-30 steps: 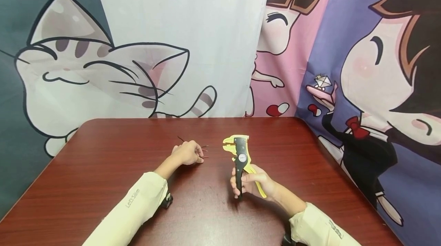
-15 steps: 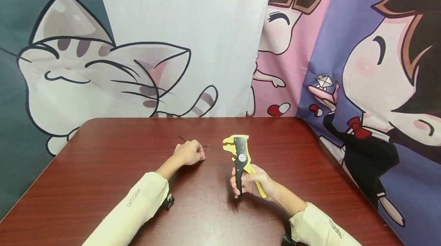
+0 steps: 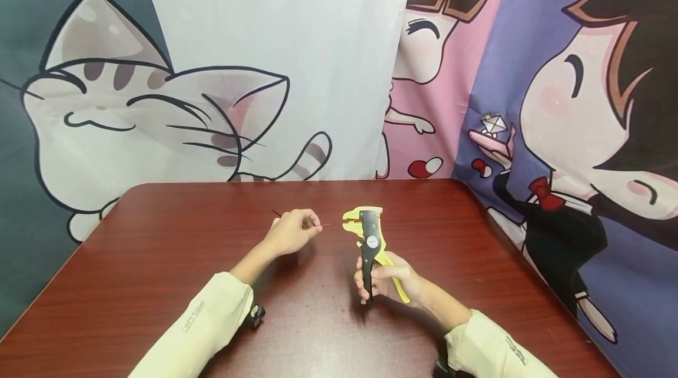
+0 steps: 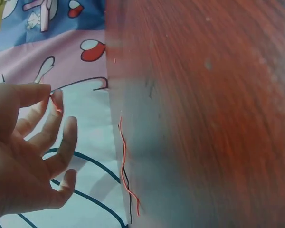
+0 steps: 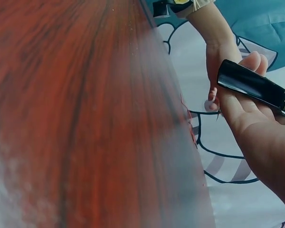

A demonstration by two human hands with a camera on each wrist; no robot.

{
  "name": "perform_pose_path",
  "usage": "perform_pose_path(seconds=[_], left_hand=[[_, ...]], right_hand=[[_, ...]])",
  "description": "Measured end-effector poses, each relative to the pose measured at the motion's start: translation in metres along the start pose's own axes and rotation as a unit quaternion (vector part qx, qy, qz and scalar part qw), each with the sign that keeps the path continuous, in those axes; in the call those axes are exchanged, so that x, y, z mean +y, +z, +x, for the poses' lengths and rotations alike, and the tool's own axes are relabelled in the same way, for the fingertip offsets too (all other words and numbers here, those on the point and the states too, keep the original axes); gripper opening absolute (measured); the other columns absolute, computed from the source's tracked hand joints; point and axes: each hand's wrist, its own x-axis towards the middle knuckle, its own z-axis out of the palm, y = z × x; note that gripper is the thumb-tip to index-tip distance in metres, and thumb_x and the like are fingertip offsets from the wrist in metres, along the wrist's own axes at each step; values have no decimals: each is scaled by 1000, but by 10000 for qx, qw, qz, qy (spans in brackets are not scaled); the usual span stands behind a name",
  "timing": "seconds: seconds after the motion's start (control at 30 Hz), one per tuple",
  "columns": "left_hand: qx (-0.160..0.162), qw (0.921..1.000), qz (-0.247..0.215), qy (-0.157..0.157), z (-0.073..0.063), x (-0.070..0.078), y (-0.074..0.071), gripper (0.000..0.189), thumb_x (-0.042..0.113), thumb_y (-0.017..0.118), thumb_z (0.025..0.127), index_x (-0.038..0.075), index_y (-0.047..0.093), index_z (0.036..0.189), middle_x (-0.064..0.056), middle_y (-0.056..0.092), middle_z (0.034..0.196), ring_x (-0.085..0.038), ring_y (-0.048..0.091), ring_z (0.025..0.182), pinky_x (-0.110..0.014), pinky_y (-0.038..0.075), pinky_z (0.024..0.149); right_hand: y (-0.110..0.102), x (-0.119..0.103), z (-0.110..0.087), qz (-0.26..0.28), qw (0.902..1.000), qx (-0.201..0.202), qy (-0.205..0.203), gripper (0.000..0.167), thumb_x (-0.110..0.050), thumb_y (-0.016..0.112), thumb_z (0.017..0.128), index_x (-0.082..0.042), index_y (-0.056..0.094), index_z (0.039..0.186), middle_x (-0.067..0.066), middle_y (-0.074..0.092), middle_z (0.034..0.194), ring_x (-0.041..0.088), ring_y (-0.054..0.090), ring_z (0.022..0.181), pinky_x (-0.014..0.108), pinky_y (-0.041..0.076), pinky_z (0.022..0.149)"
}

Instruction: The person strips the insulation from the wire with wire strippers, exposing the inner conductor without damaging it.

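Observation:
My left hand (image 3: 292,233) is raised over the far middle of the table and pinches a thin red wire (image 4: 56,103) between thumb and forefinger. The wire's tip pokes out to the right in the head view, and the other fingers are spread. My right hand (image 3: 396,279) grips a wire stripper (image 3: 372,241) upright by its black and yellow handles. Its yellow jaws face left, toward the red wire, with a gap between them. In the right wrist view, the black handle (image 5: 249,84) crosses my fingers.
A red wire (image 4: 125,152) and a black wire (image 4: 127,176) lie side by side on the dark red wooden table (image 3: 318,331), beneath the left hand. Behind the table hangs a cartoon-printed cloth (image 3: 286,30).
The left hand has lifted from the wires on the table and turned, with one red wire now in its pinch. The right hand and wire stripper have stayed in place.

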Motion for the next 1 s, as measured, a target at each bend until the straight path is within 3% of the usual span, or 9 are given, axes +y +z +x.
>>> perform_pose_path(seconds=[0.3, 0.63, 1.0], left_hand=[[392, 9975, -521, 262, -8, 8, -4, 8, 27, 70, 93, 22, 65, 88, 13, 66, 80, -8, 61, 80, -46, 40, 81], [774, 9849, -1163, 1027, -16, 29, -3, 6, 21, 70, 92, 20, 66, 87, 12, 67, 78, -8, 60, 71, -32, 47, 68], [957, 9794, -1391, 1112, -21, 43, -4, 6, 18, 70, 91, 18, 67, 86, 10, 65, 76, -8, 60, 70, -30, 49, 67]], right_hand=[[0, -2, 0, -5, 10000, -32, -20, 29, -1, 35, 91, -5, 47, 116, 7, 65, 96, 18, 64, 80, 39, 55, 79], [0, -2, 1, 38, 10000, -14, -3, 28, -2, 37, 91, -4, 49, 117, 7, 66, 96, 19, 64, 79, 40, 54, 79], [0, -2, 3, 39, 9999, 35, -149, 29, 2, 35, 91, -4, 52, 113, 7, 62, 90, 21, 64, 77, 41, 55, 78]])
